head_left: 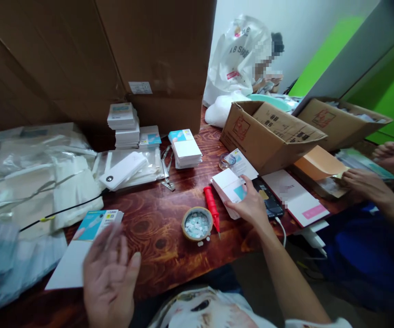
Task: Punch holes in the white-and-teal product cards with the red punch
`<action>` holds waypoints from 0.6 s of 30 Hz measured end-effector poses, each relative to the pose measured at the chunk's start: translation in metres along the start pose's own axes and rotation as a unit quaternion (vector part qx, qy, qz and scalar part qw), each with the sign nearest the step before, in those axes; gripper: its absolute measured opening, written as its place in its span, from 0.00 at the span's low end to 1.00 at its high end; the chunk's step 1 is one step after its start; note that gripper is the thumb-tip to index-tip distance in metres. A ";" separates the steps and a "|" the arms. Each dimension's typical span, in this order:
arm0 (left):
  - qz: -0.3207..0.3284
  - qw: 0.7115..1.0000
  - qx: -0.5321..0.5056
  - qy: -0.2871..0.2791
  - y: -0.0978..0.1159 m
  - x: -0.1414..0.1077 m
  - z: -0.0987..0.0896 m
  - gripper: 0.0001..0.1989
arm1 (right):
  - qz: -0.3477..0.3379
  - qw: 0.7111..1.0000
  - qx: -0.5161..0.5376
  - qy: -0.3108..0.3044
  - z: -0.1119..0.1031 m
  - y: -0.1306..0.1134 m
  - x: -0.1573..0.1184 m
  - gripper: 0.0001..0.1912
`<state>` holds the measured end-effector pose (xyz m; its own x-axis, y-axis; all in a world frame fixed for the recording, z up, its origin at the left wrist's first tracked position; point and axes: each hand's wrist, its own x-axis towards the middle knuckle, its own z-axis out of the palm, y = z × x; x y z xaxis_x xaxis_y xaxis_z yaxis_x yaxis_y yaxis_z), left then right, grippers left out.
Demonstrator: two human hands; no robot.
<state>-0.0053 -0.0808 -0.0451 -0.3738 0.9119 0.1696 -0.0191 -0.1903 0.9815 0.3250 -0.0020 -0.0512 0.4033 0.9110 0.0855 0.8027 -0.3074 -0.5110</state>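
Note:
My left hand [110, 273] is raised over the near left of the table, palm showing and fingers apart, slightly blurred, with nothing in it. It partly covers a stack of white and blue printed cards [69, 264]. My right hand [251, 205] has its thumb and fingers around the near right side of a smaller stack of cards [224, 182], which rests on the table. Just left of that stack lies a red pen-like tool [211, 205] with a thin metal tip. Beside it stands a small round bowl [184, 228] of pale, flat round pieces; a few lie outside its rim.
More card stacks [186, 152] and a white power bank [123, 171] lie farther back. Clear plastic packages [29, 177] cover the left. A black phone [268, 200], a white box [294, 196] and open cartons [245, 132] occupy the right, where another person's hands [364, 184] work.

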 end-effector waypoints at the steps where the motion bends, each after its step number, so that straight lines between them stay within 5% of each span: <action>1: -0.034 0.999 -0.007 -0.023 0.000 0.005 0.005 0.30 | -0.031 0.999 0.018 0.028 -0.005 -0.002 -0.005 0.49; 5: -0.162 0.960 -0.074 -0.214 0.012 0.029 0.029 0.42 | -0.315 0.941 0.072 0.095 -0.028 -0.027 -0.031 0.47; 8: -0.112 0.945 -0.064 -0.301 0.028 0.037 0.043 0.45 | -0.503 0.858 0.076 0.070 -0.031 -0.052 -0.047 0.41; 12: 0.094 0.972 0.078 -0.203 0.039 0.031 0.038 0.22 | -0.602 0.793 0.052 0.074 -0.012 -0.071 -0.062 0.27; 14: 0.186 0.961 0.133 -0.156 0.035 0.025 0.025 0.21 | -0.630 0.770 0.071 0.075 -0.005 -0.077 -0.066 0.22; 18: 0.240 0.959 0.134 -0.067 0.025 0.016 -0.002 0.27 | -0.597 0.774 0.211 -0.015 -0.006 -0.092 -0.068 0.42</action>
<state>-0.0134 -0.0715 -0.0179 -0.1561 0.7845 0.6001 0.3720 -0.5162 0.7715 0.2265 -0.0376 -0.0048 -0.5308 0.4849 0.6951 0.3787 0.8694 -0.3173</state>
